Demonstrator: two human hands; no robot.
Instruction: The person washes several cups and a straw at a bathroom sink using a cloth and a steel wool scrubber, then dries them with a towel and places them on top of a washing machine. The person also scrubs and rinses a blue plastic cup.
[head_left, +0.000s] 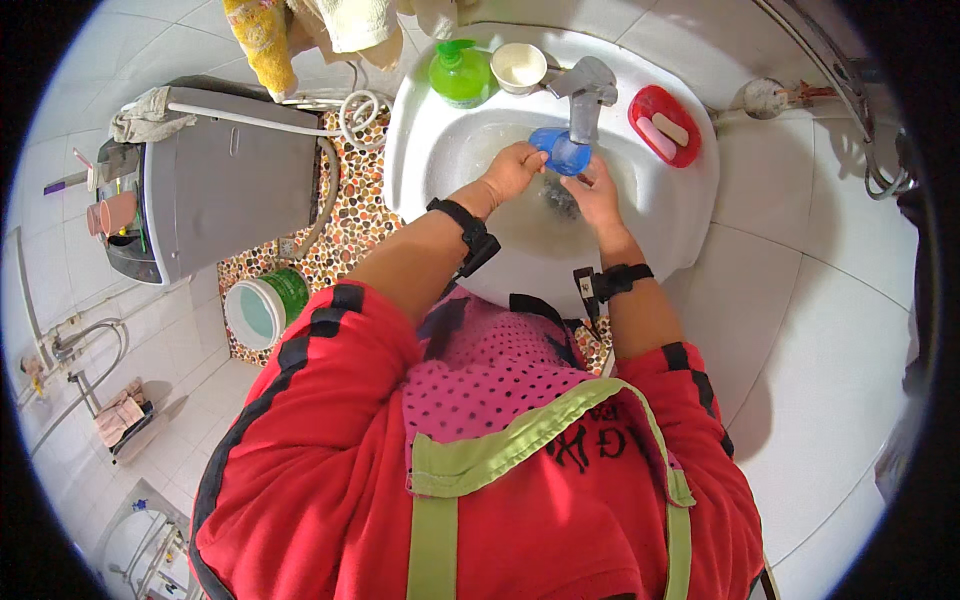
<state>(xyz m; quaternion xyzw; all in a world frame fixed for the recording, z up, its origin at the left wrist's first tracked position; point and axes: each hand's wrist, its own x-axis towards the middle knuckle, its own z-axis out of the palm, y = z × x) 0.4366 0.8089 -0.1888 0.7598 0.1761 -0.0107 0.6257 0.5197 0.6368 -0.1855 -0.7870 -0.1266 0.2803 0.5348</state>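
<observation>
Just under the spout of the chrome faucet (588, 92) is a small blue plastic piece, shaped like a cup or lid (566, 157). My left hand (514, 173) pinches its left edge between thumb and fingers. On its lower right side, my right hand (598, 192) is closed against it, with some fingertips hidden. Both hands are over the bowl of the white washbasin (660, 215), above the dark drain (560, 198). Whether water is running from the spout cannot be made out.
Along the basin's back rim stand a green pump bottle (461, 78) and a white cup (518, 66). A red soap dish (668, 94) with two bars sits right of the faucet. Left are a grey washing machine (235, 175), a bucket (265, 310) and hanging towels (362, 25).
</observation>
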